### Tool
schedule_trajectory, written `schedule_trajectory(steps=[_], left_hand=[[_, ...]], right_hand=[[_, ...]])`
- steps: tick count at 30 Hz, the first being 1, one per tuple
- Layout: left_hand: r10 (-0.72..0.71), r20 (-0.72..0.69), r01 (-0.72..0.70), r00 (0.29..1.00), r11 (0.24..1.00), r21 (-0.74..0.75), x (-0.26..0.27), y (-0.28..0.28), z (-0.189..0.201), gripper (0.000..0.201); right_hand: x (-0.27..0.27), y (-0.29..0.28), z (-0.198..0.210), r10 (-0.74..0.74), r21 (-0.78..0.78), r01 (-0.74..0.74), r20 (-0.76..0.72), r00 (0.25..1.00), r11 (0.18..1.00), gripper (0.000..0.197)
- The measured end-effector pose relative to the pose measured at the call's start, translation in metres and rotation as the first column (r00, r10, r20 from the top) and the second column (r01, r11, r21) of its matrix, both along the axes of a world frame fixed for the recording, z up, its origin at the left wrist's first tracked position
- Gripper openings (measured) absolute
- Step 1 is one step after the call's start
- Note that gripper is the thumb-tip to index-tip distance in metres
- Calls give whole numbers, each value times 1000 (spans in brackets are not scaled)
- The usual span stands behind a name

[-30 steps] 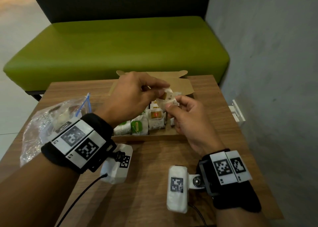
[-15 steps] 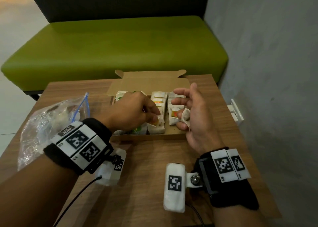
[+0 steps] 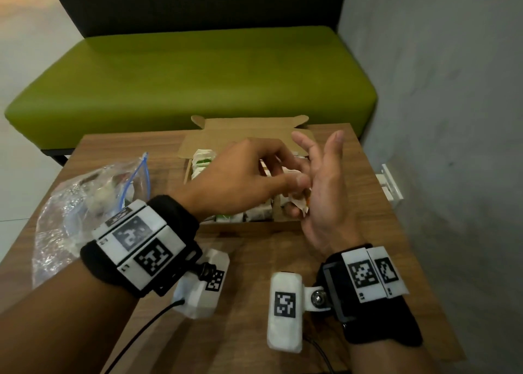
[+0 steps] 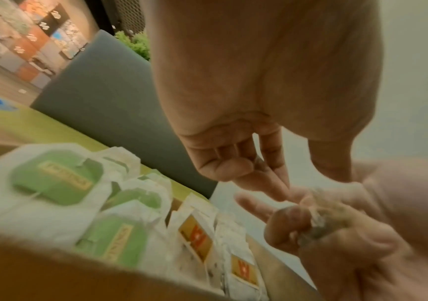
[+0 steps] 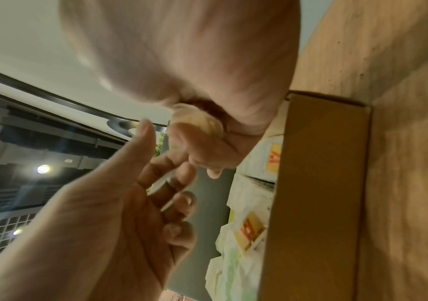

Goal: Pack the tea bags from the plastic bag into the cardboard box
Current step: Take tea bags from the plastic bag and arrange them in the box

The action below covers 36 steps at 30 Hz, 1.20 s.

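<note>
2 hands hover together over the cardboard box (image 3: 243,131): the right hand (image 3: 325,201) clutches a tea bag (image 3: 298,203), the left hand (image 3: 240,172) loose-fingered beside it.

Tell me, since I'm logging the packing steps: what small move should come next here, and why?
Probably the left hand should close its fingers on the tea bag held in the right hand: its fingers hover open beside it, above the open cardboard box where packed bags lie in rows.
</note>
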State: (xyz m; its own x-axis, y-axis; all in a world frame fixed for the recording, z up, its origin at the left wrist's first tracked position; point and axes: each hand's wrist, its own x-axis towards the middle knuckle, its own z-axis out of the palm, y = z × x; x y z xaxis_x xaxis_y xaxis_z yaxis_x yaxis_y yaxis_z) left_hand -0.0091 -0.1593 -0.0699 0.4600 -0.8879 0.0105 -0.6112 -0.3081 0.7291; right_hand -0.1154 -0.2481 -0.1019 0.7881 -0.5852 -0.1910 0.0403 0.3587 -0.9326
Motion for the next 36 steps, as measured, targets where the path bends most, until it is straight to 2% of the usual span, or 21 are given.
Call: schedule_trajectory(steps=[3,6,8,11,14,21,24,27,30,34,36], left_hand=[[-52,41,52,998,999,-7,-2,-5,-1,19],[-56,40,56,998,998,-3,-1,-5,-1,8],[-50,17,50,999,999,-13,-2,-3,-1,7],[90,-99,-102,991,987,-125,2,0,-3,5],[209,-276,-273,938,936,-220,7,1,-4,6],[258,-373,-361,891,901,-239,7,1,-10,7],[279,-445,-396,851,897,-196,5,2,-9,6],[262,-391,-341,882,929,-146,5,2,-7,19],[251,-379,-319,891,939,-129,4,1,-7,17],[253,-477,-358,842,923,-143,4,1,-8,7],[250,-435,-331,865,936,-121,5,1,-10,10]], right_hand=[[-1,0,2,11,49,-14,61,998,999,86],[1,-2,1,12,45,-15,59,998,999,89],[0,-3,0,21,86,-27,67,998,996,78],[-2,-7,-1,26,193,-48,115,993,980,48],[-4,-14,-5,0,229,-28,121,993,973,48],[1,-14,-13,-45,85,38,81,996,996,27],[0,-15,-15,-73,-61,75,46,996,995,24],[-1,-13,-14,-75,-165,80,37,997,983,28],[0,-13,-15,-92,-174,96,33,995,980,30],[-1,-14,-16,-81,-232,71,-31,996,970,14],[-1,-15,-18,-108,-273,97,-27,994,957,10]])
